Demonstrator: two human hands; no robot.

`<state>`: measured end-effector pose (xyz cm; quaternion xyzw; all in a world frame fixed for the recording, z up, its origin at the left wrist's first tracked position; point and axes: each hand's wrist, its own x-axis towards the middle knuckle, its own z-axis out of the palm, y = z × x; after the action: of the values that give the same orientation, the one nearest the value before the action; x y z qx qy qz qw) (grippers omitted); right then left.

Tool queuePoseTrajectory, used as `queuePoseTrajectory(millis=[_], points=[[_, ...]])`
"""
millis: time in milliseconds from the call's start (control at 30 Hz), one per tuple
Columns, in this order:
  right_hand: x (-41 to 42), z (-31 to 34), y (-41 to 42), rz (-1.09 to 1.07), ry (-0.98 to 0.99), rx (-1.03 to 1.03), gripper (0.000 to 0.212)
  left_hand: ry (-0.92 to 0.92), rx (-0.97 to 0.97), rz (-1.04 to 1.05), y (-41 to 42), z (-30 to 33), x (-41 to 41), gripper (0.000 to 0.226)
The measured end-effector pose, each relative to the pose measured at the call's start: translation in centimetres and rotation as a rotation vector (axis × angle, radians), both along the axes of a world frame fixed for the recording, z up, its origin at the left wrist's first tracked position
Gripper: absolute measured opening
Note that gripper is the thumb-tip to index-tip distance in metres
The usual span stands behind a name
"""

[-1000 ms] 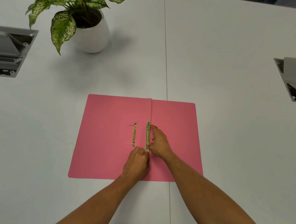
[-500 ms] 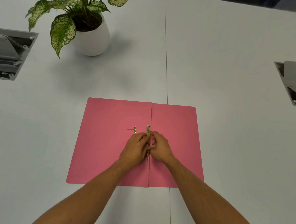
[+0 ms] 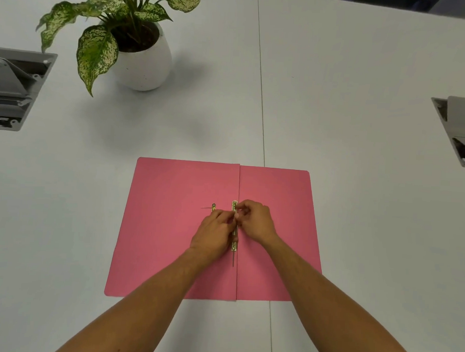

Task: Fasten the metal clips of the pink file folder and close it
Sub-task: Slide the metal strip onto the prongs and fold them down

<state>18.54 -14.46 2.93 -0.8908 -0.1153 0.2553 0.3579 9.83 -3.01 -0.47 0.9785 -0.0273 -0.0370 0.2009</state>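
The pink file folder [image 3: 169, 226] lies open and flat on the white table. A gold metal clip bar [image 3: 233, 244] runs along its centre fold, with a thin prong sticking out below it. A second small metal clip piece [image 3: 213, 206] lies on the left flap, mostly hidden under my left hand. My left hand [image 3: 214, 235] and my right hand [image 3: 256, 221] meet over the upper part of the clip bar, fingertips pinched on it from either side.
A potted plant in a white pot [image 3: 143, 63] stands at the back left. Grey open cable boxes are set into the table at the far left [image 3: 12, 89] and far right [image 3: 462, 128]. A table seam [image 3: 260, 83] runs down the middle.
My left hand moved up from the bar's lower end over the left clip piece to meet my right hand at the upper part of the bar. A prong now shows below the bar.
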Motion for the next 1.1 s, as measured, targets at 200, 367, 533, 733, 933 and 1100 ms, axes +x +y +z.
queuePoseTrajectory(millis=[200,367,533,733,933,1100], points=[[2.1,0.5,2.0,0.233,-0.146,-0.165,0.012,0.057,0.069,0.007,-0.2,1.0,0.3,0.026],[3.2,1.8,3.4,0.606,-0.325,-0.417,0.011,0.102,0.096,-0.025,-0.3,1.1,0.6,0.024],[3.8,2.8,5.1,0.757,-0.412,-0.505,0.012,0.077,0.123,-0.035,-0.1,0.7,0.8,0.023],[3.9,0.9,3.4,0.164,-0.142,-0.253,0.016,0.075,0.099,0.002,-0.5,0.8,0.4,0.023],[3.8,0.4,2.7,-0.066,0.0,-0.104,0.029,0.106,0.087,0.013,-0.6,0.9,0.6,0.023],[3.7,-0.2,2.2,-0.125,0.025,-0.079,0.028,0.116,0.082,0.012,-0.7,1.2,0.7,0.027]])
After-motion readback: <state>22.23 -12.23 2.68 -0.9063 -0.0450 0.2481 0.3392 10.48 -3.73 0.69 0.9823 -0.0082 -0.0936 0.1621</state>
